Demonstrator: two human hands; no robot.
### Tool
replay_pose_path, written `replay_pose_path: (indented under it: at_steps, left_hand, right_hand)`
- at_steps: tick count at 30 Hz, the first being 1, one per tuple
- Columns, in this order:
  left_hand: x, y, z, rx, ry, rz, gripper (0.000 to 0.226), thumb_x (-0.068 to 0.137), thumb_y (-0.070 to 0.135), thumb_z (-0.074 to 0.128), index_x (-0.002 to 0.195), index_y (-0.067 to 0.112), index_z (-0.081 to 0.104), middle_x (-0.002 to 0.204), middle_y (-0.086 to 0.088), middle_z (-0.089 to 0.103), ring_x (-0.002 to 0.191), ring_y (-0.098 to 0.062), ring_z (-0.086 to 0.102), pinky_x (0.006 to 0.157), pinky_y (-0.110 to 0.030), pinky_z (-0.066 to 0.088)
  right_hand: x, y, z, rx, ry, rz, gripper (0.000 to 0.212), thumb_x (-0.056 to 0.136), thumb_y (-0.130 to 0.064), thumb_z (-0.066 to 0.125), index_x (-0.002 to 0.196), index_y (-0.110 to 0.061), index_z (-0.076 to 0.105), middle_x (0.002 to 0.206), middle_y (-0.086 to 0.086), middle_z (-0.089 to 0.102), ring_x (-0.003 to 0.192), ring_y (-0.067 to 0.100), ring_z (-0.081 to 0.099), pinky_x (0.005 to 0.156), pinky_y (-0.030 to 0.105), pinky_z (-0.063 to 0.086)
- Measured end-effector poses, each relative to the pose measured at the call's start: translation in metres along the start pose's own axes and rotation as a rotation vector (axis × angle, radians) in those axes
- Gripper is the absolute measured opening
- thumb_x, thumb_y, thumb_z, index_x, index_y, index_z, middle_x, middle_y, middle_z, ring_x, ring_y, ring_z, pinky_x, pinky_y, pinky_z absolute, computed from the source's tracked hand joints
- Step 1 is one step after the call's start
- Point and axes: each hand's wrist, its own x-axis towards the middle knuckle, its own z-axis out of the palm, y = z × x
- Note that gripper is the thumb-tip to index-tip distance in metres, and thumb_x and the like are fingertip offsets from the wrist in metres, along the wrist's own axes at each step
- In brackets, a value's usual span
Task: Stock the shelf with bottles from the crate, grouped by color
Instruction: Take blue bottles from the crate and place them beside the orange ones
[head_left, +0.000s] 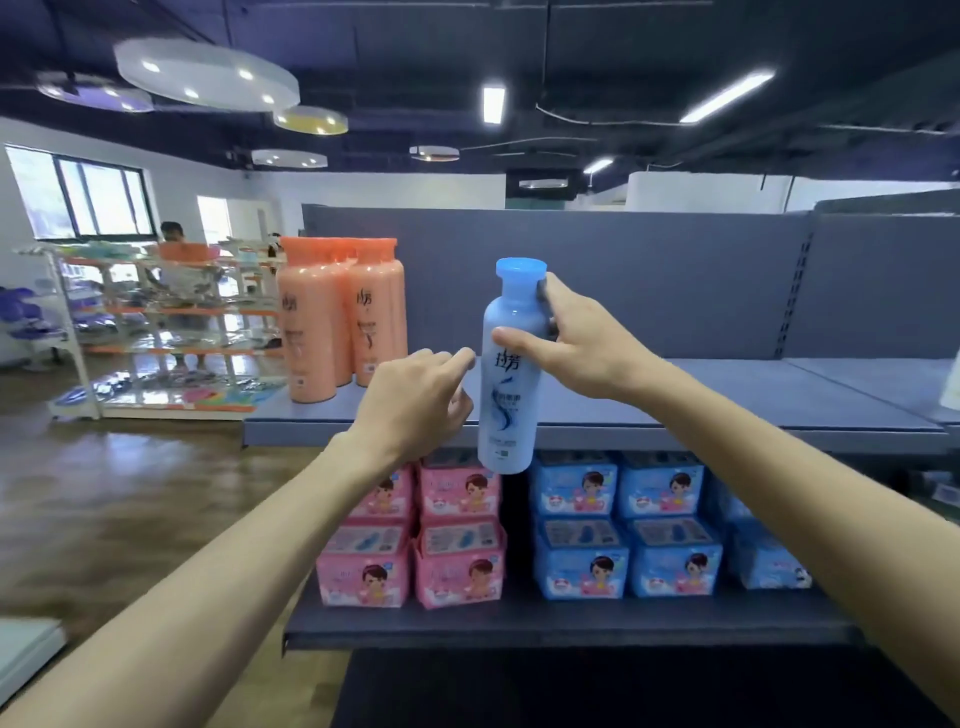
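Orange bottles (337, 317) stand grouped at the left end of the grey shelf (727, 395). The left hand (415, 400) hovers with fingers loosely curled, holding nothing, just beside the blue bottle (511, 374). The right hand (582, 343) grips that bottle by its upper body, upright, in front of the shelf edge; pink packs (415, 545) and blue packs (623, 530) sit below

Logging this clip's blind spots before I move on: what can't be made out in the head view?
- Crate: out of frame; bottles left unknown.
- Orange bottles: front ones hide those behind; count unclear.
- Left hand: curled beside the blue bottle; contact unclear from behind.
- Right hand: grips the bottle; fingers behind it hidden.
- Bottle label: small print too blurred.
- Top shelf: right end cut off.
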Motion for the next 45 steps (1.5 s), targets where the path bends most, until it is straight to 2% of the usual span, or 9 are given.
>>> replay_pose_path:
  at_steps: [11,16,21,24,28,30,34,40,45]
  left_hand:
    - [0.022,-0.028,-0.012,0.081,-0.102,-0.034,0.011,0.082,0.022,0.052,0.089,0.015,0.048,0.066,0.002,0.056,0.063,-0.025,0.054,0.047,-0.032,0.043]
    - [0.018,-0.042,-0.008,0.089,-0.153,-0.047,0.016,0.083,0.024,0.048,0.096,0.016,0.051,0.073,0.002,0.061,0.07,-0.025,0.058,0.054,-0.034,0.048]
    - [0.015,-0.053,0.004,0.063,-0.178,-0.065,0.017,0.083,0.024,0.047,0.098,0.017,0.051,0.078,0.001,0.064,0.073,-0.025,0.06,0.056,-0.034,0.05]
    - [0.009,-0.055,0.012,0.042,-0.194,-0.059,0.018,0.083,0.024,0.048,0.098,0.016,0.053,0.078,0.001,0.065,0.071,-0.025,0.06,0.055,-0.035,0.05]
    - [0.004,-0.059,0.022,0.019,-0.216,-0.065,0.018,0.083,0.023,0.049,0.097,0.015,0.053,0.076,0.0,0.064,0.071,-0.026,0.06,0.056,-0.036,0.051]
    - [0.002,-0.061,0.026,0.017,-0.229,-0.075,0.016,0.082,0.023,0.049,0.096,0.014,0.053,0.074,0.0,0.063,0.069,-0.027,0.059,0.055,-0.036,0.051]
    - [-0.001,-0.065,0.035,-0.004,-0.239,-0.075,0.014,0.082,0.021,0.049,0.093,0.013,0.051,0.069,0.0,0.059,0.066,-0.027,0.057,0.054,-0.035,0.05]
    - [0.002,-0.077,0.053,-0.052,-0.255,-0.166,0.018,0.082,0.025,0.048,0.097,0.015,0.052,0.071,0.001,0.061,0.069,-0.025,0.059,0.055,-0.035,0.051]
    - [0.011,-0.087,0.068,-0.097,-0.248,-0.216,0.02,0.083,0.026,0.048,0.099,0.015,0.052,0.073,0.001,0.062,0.071,-0.024,0.058,0.057,-0.035,0.05]
  right_hand:
    - [0.059,0.001,-0.001,-0.089,-0.021,0.106,0.044,0.092,-0.047,0.058,0.119,-0.015,0.046,0.108,0.002,0.062,0.096,0.021,0.061,0.081,0.039,0.054]
    - [0.072,0.013,0.011,-0.087,-0.021,0.18,0.036,0.095,-0.045,0.056,0.111,-0.015,0.043,0.103,0.001,0.057,0.09,0.019,0.057,0.066,0.028,0.048]
    - [0.079,0.024,0.018,-0.037,0.02,0.225,0.036,0.097,-0.044,0.053,0.116,-0.015,0.042,0.111,0.003,0.056,0.096,0.02,0.057,0.067,0.026,0.049]
    - [0.074,0.033,0.023,-0.052,-0.011,0.264,0.049,0.094,-0.046,0.056,0.132,-0.02,0.036,0.116,0.003,0.057,0.098,0.019,0.059,0.078,0.036,0.054]
    - [0.055,0.043,0.041,-0.015,-0.028,0.269,0.093,0.085,-0.039,0.072,0.151,-0.036,0.006,0.119,-0.006,0.059,0.102,0.018,0.062,0.086,0.035,0.051]
    - [0.046,0.052,0.054,0.017,0.048,0.279,0.087,0.081,-0.035,0.077,0.147,-0.027,0.021,0.121,-0.007,0.058,0.104,0.016,0.061,0.091,0.036,0.052]
    - [0.03,0.068,0.083,-0.098,0.061,0.367,0.064,0.073,-0.04,0.082,0.12,-0.018,0.044,0.116,-0.001,0.06,0.098,0.018,0.061,0.082,0.039,0.055]
    - [0.043,0.076,0.088,-0.137,-0.007,0.418,0.057,0.077,-0.04,0.078,0.117,-0.015,0.046,0.113,0.002,0.063,0.093,0.019,0.065,0.079,0.041,0.057]
    - [0.058,0.082,0.103,-0.081,0.021,0.41,0.063,0.08,-0.034,0.076,0.122,-0.017,0.033,0.114,0.006,0.064,0.097,0.023,0.064,0.083,0.044,0.056]
